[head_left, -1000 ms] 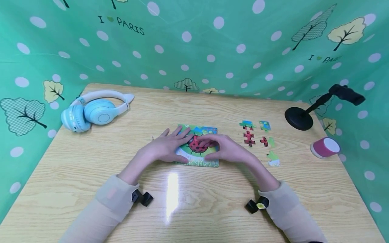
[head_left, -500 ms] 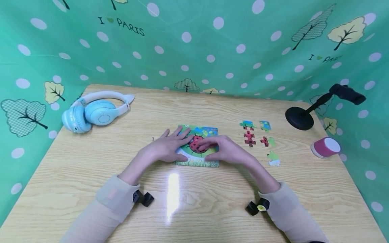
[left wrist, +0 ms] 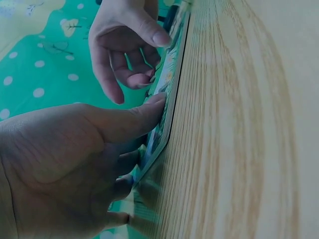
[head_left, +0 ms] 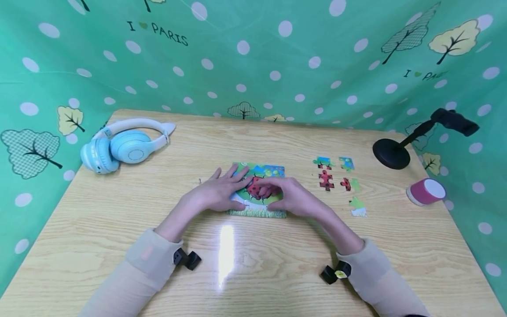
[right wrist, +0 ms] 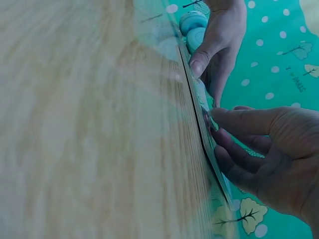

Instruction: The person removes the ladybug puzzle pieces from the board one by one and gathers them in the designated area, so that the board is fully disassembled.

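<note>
A ladybug jigsaw puzzle [head_left: 257, 213] lies flat on the table, its lower edge toward me. My left hand [head_left: 217, 193] rests on its left side with fingers spread over the picture; in the left wrist view, the left thumb [left wrist: 152, 107] touches the grassy border. Over the right side is my right hand [head_left: 295, 198], the index finger reaching across the ladybug and the other fingers bent inward. The right thumb [right wrist: 227, 117] meets the puzzle near its front border, apart from the fingers in the left wrist view. I see no piece between them there.
Several loose jigsaw pieces [head_left: 326, 180] lie right of the puzzle. Light-blue headphones [head_left: 130, 146] sit at the back left. A black stand [head_left: 391, 154] and a pink-and-white cup-shaped object [head_left: 425, 192] stand at the right. A green patterned curtain [head_left: 253, 61] hangs behind the table.
The right hand's fingers have bent further inward over the ladybug, while its thumb stays at the front border. The left hand and loose pieces have stayed in place.
</note>
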`<state>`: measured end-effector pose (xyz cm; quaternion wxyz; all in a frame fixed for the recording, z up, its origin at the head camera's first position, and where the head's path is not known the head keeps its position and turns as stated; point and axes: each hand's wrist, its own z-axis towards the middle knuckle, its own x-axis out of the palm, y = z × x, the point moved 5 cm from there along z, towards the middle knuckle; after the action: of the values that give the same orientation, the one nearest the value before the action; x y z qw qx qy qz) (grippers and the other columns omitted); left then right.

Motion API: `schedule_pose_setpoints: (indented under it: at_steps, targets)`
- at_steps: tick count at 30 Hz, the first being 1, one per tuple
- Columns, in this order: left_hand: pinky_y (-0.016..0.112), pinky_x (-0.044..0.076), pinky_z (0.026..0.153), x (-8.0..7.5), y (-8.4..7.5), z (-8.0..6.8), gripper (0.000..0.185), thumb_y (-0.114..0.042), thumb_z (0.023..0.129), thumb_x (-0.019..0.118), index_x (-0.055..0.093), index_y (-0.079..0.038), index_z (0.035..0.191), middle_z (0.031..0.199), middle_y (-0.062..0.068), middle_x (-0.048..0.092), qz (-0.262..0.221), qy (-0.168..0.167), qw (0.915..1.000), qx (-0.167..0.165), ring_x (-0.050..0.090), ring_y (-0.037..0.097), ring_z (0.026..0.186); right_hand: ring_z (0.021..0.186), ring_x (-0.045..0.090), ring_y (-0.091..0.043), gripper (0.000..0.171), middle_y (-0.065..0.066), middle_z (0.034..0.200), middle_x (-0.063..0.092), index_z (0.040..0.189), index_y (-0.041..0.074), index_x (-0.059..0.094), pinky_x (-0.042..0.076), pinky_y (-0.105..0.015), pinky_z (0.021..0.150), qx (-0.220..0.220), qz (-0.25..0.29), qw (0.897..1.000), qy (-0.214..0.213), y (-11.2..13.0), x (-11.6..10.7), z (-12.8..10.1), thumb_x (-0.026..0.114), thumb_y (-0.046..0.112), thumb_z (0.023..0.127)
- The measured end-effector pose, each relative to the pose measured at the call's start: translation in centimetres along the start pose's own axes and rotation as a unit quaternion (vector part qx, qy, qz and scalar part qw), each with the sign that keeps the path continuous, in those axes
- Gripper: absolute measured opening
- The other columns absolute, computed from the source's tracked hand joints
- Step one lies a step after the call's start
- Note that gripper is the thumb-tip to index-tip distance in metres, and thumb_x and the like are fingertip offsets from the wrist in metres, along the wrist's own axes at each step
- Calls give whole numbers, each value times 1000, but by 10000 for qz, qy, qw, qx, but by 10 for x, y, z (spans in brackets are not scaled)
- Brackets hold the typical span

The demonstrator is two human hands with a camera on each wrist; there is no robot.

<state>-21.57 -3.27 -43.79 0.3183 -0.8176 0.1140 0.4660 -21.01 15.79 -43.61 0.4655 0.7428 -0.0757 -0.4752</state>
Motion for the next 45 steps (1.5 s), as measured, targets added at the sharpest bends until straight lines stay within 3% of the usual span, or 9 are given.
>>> schedule_pose_setpoints:
  at_steps: [7,17,27,45]
  targets:
    - [67,1,128,-2,0,0,87,-49,98,65,19,-21,165,176,4,0,25,4,10000,-42,-7,36,162,107,67,-17,78,-2,119,71,148,16,55,60,-34,95,-62,-58,10000,5,1,0,-1,82,-8,78]
    - [67,1,129,-2,0,-1,87,-49,97,66,20,-20,165,176,3,0,-6,23,10000,-43,-6,36,162,108,66,-16,69,-5,122,70,142,10,59,59,-32,96,-523,-121,9985,75,4,3,0,76,-13,79]
    - [65,1,129,-3,0,-2,88,-49,97,67,20,-20,165,176,3,-1,-38,33,9999,-89,-7,35,162,104,67,-13,60,-1,120,72,133,13,65,60,-31,93,-393,-130,9991,-17,4,2,0,81,-8,79]
    - [67,1,128,0,-1,-1,87,-49,97,66,20,-19,165,176,5,1,-38,-22,10000,10,-5,37,162,109,71,-16,53,0,120,75,132,13,68,60,-35,96,-246,-3,9996,-151,-5,-10,-3,82,-2,83]
